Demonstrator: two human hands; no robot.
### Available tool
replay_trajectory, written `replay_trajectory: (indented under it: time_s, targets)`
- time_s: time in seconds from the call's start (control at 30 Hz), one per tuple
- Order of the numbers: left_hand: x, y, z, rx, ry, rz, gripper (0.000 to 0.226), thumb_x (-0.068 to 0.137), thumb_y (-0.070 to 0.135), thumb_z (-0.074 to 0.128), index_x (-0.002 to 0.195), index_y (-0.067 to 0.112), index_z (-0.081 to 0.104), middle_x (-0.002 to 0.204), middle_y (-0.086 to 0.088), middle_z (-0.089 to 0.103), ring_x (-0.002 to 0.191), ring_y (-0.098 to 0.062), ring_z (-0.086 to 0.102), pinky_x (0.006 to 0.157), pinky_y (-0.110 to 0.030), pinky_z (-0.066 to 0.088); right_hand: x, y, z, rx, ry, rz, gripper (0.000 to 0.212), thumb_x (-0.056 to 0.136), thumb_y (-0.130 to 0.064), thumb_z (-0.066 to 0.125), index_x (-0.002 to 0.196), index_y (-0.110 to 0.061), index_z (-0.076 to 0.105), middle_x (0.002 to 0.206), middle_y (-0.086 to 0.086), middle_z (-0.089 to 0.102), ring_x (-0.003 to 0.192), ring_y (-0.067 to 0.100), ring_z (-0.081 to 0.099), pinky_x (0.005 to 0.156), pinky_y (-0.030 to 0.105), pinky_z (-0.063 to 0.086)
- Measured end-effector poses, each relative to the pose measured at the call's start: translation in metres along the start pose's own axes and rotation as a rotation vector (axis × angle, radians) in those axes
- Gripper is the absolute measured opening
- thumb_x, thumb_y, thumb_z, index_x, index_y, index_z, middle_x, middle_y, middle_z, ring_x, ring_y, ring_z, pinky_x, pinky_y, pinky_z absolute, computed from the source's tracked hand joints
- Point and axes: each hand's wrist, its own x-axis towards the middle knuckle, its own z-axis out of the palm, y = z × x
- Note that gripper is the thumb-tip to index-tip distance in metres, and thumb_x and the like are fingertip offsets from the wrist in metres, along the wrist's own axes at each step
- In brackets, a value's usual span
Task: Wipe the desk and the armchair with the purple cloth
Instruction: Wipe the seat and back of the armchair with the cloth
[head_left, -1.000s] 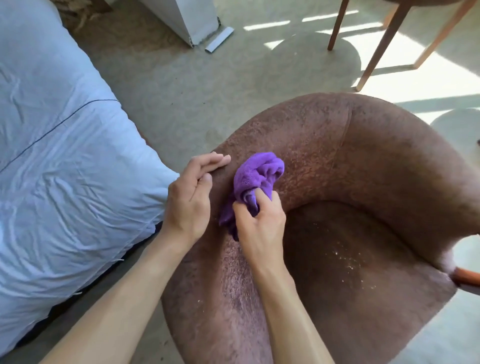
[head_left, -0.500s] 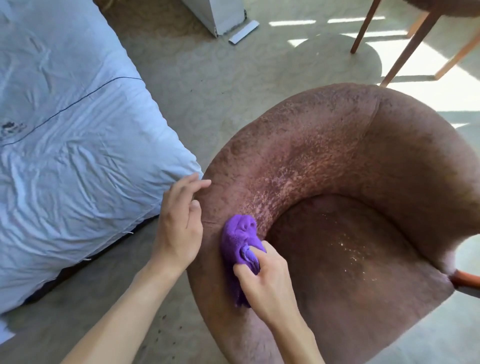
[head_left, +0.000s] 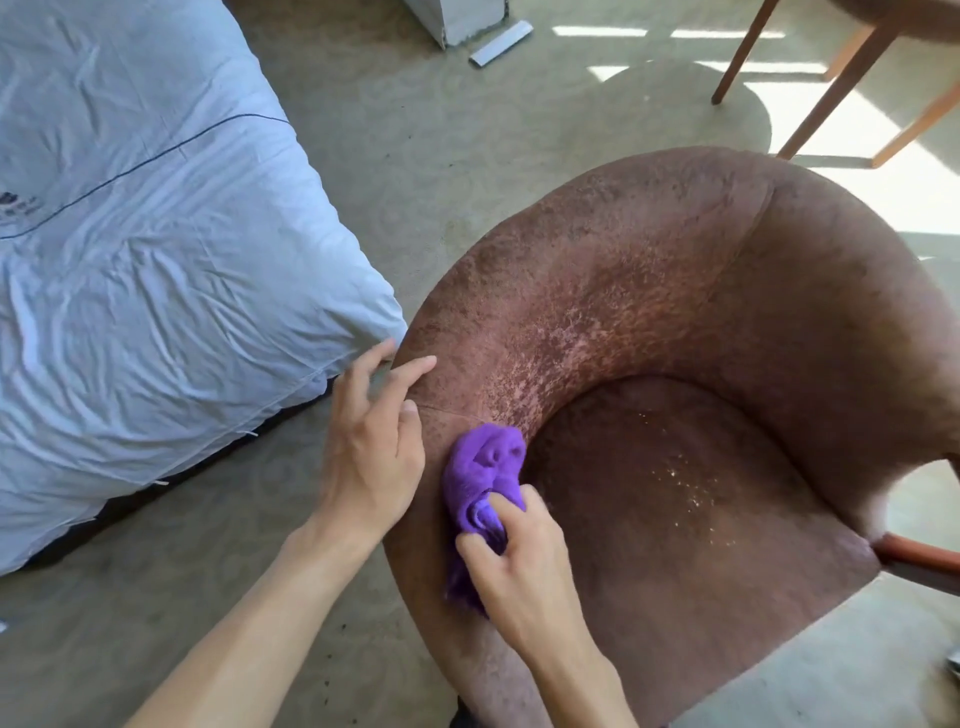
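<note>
Purple cloth (head_left: 480, 467), bunched up, is pressed against the inner slope of the brown armchair's (head_left: 675, 291) padded rim, gripped by the right hand (head_left: 519, 566) with curled fingers. The left hand (head_left: 371, 457) rests beside it on the rim's outer edge, fingers straight and spread, holding nothing. Pale crumbs (head_left: 685, 483) dot the seat hollow. A white duvet (head_left: 156, 234) lies just beside the chair. Wooden legs (head_left: 841, 88) stand behind it on the carpet (head_left: 415, 130).
</note>
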Motion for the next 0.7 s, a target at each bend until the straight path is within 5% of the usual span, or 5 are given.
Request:
replay_trajectory:
  time_s: [0.2,0.3,0.4,0.47,0.7]
  targets:
    - [0.004,0.023,0.017,0.295,-0.072,0.302,0.048,0.082,0.007,0.059,0.125,0.028,0.068,0.155,-0.010,0.039,0.148,-0.034,0.028,0.116,-0.056,0.026,0.008,0.022,-0.004,0.078,-0.023,0.165,0.017,0.072,-0.036,0.051,0.060,-0.029,0.042,0.071,-0.008,0.048,0.071,0.013,0.052,0.068,0.035,0.045]
    - [0.013,0.029,0.022,0.391,-0.123,0.334,0.038,0.085,0.016,0.064,0.119,0.032,0.071,0.158,-0.008,0.036,0.149,-0.036,0.025,0.120,-0.059,0.016,-0.004,0.045,-0.005,0.088,-0.111,0.301,0.019,0.070,-0.036,0.050,0.068,-0.017,0.046,0.068,-0.006,0.055,0.063,0.010,0.055,0.065,0.042,0.050]
    - [0.024,0.030,0.025,0.423,-0.117,0.331,0.030,0.085,0.018,0.068,0.112,0.031,0.072,0.154,-0.010,0.038,0.149,-0.037,0.024,0.119,-0.060,0.016,-0.013,0.072,-0.007,0.111,-0.089,0.482,0.022,0.071,-0.039,0.049,0.066,-0.018,0.051,0.068,0.000,0.062,0.064,0.021,0.064,0.066,0.039,0.053]
    - [0.025,0.034,0.032,0.441,-0.113,0.362,0.029,0.086,0.018,0.067,0.111,0.031,0.071,0.154,-0.012,0.037,0.150,-0.036,0.022,0.120,-0.059,0.016,-0.015,0.082,-0.004,0.174,-0.161,0.575,0.018,0.069,-0.038,0.051,0.061,-0.021,0.052,0.057,-0.005,0.060,0.058,0.015,0.058,0.065,0.036,0.051]
    - [0.032,0.046,0.064,0.574,-0.147,0.467,0.038,0.082,0.019,0.066,0.118,0.034,0.067,0.164,-0.013,0.023,0.153,-0.038,0.010,0.120,-0.065,0.007,0.032,0.107,-0.001,0.161,-0.243,0.614,0.030,0.072,-0.038,0.053,0.070,-0.008,0.055,0.063,0.000,0.066,0.064,0.022,0.063,0.063,0.034,0.051]
